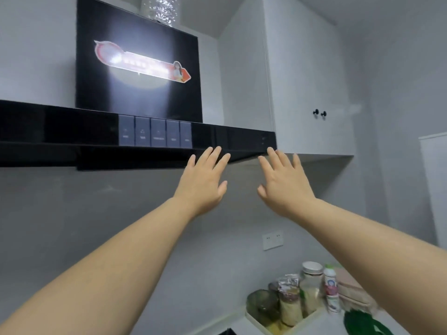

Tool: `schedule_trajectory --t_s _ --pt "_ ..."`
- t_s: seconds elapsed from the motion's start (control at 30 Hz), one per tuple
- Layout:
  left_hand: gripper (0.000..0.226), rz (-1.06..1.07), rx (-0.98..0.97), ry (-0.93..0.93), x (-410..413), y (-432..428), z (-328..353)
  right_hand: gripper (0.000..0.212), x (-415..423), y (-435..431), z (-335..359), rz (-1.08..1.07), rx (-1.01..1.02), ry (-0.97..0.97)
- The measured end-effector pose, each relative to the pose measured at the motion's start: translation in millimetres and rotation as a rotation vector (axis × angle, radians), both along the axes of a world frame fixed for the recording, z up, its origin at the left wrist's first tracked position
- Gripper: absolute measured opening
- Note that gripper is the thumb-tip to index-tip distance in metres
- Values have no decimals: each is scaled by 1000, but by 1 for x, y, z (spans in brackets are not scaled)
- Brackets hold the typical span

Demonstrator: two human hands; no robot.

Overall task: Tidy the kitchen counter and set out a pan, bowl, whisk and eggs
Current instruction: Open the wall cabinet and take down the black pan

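Two bare forearms (pixel 116 257) extend from the lower corners and converge toward frame centre.

Range hood (pixel 60 131): black, spans the upper left; its button panel (pixel 154 131) sits left of the hands.

Wall cabinet (pixel 307 93): white, upper right, doors closed, two black knobs (pixel 319 113).

Left hand (pixel 203 184) and right hand (pixel 283 187): side by side at the hood's lower front edge, palms away, fingers (pixel 215 155) straight and spread, holding nothing; contact with the hood cannot be confirmed.

Counter (pixel 324 322): lower right, carrying a white tray (pixel 256 319) of jars (pixel 290 308) and a blurred green item (pixel 362 322).

Wall socket (pixel 272 240): on the grey wall above the tray.
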State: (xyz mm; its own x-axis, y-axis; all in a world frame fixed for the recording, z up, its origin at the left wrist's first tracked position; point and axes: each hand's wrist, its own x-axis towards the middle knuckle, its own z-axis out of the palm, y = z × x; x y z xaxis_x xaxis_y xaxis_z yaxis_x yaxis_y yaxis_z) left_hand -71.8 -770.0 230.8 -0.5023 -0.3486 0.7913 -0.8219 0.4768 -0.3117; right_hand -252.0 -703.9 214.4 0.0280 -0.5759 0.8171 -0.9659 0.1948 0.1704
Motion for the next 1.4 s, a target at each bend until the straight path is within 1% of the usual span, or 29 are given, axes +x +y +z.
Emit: schedule_trajectory --t_s 0.23,0.4,0.63,0.73,0.87,1.03,1.23,1.4 --pt "63 -115 -32 -17 -133 -53 11 63 -119 -31 0 -160 -37 -52" --pt "63 -177 -80 9 -209 -109 34 62 -186 -76 27 -218 -62 -40" --pt "61 -191 -127 31 -301 -182 74 59 -270 -139 70 -262 -130 -58" --pt "62 -158 -165 10 -341 -209 85 60 -303 -165 83 -279 -144 -55" --pt "63 -114 -164 5 -381 -238 95 60 -342 -196 100 -260 -171 -38" --pt "63 -38 -197 13 -418 -270 113 59 -385 -237 123 -140 -233 -69" --pt "62 68 -283 79 -457 -295 157 58 -431 -289 166 157 -258 -275" --pt "65 204 -389 80 -476 -309 170 53 -457 -326 216 390 -319 -377"
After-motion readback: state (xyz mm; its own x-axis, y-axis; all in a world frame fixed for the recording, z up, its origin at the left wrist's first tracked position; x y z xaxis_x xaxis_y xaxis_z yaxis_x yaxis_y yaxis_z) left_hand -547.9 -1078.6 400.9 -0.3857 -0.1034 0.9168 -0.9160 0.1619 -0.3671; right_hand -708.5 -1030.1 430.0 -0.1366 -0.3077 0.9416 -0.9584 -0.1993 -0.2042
